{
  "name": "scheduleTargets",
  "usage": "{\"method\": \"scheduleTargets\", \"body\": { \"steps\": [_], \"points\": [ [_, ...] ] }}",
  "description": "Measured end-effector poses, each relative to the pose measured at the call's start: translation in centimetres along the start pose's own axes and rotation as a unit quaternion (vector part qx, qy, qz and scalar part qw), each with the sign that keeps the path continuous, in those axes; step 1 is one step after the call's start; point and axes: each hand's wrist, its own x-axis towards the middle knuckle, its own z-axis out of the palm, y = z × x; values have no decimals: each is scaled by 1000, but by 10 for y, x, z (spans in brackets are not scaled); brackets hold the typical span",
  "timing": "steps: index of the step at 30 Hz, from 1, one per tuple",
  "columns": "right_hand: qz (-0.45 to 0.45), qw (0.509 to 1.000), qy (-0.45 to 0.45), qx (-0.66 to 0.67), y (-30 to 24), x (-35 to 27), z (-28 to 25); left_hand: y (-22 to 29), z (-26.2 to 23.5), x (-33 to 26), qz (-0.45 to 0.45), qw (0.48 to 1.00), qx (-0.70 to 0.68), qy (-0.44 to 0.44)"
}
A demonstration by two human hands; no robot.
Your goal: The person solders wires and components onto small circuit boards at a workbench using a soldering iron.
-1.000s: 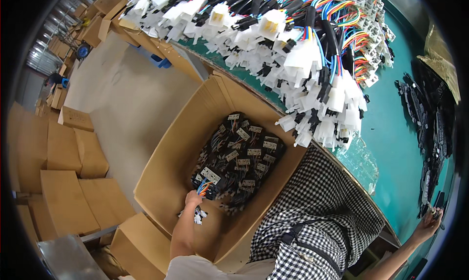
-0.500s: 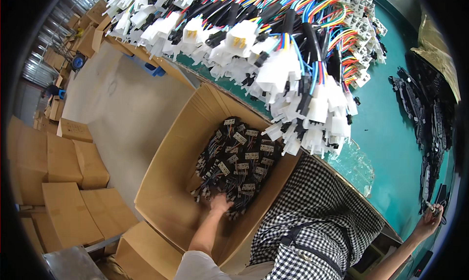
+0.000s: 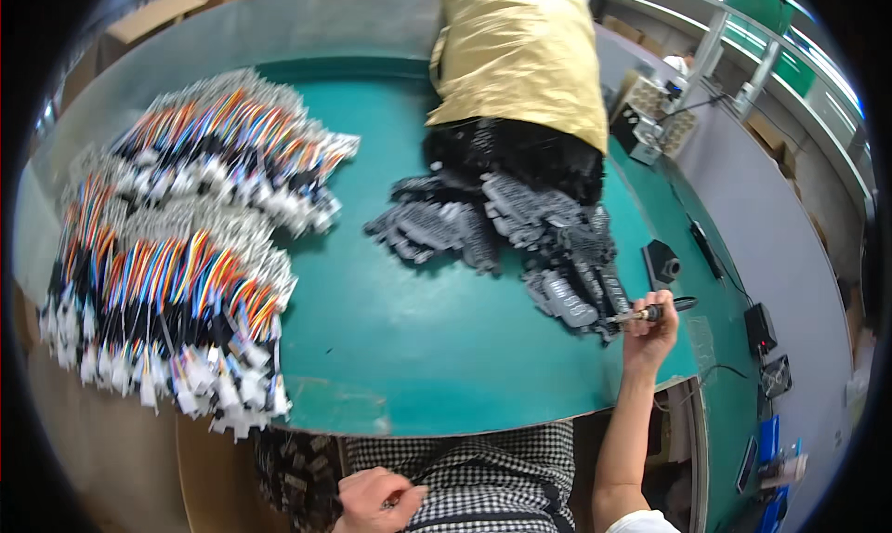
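My right hand (image 3: 650,333) grips a soldering iron (image 3: 658,313) at the right of the green table. Its metal tip points left, beside black plastic parts (image 3: 569,301). My left hand (image 3: 376,498) is low in front of my checked apron (image 3: 483,463), its fingers curled and nothing visible in them. More dark plastic parts (image 3: 437,228) lie heaped at the mouth of a yellowish sack (image 3: 520,50). Below the table's left edge, a cardboard box (image 3: 206,477) contains dark parts with wires (image 3: 295,473).
Bundled wire harnesses (image 3: 177,282) with white connectors cover the left of the green table (image 3: 390,347). A black iron stand (image 3: 662,262) is at the right, near a grey partition (image 3: 743,189). A black unit with a red light (image 3: 760,329) and a small fan (image 3: 777,375) stand farther right.
My view has swung from the box to the table. My left hand has come out of the box to the front of my apron. My right hand still grips the soldering iron.
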Motion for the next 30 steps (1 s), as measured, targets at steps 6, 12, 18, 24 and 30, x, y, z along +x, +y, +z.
{"method": "scheduleTargets", "body": {
  "steps": [6,12,18,24,30],
  "points": [
    [-41,997,46,47,-16,5,-25,38,101,141,149,979,47,-135],
    [-49,993,88,54,-14,6,-35,15,202,200,259,908,303,-129],
    [-42,991,77,103,-17,7,-29,-1,197,216,482,776,402,-65],
    [-49,995,70,53,-20,4,-42,35,141,246,175,981,69,-56],
    [-53,996,23,-62,-8,-2,-23,2,137,194,120,926,68,-353]
  ]
}}
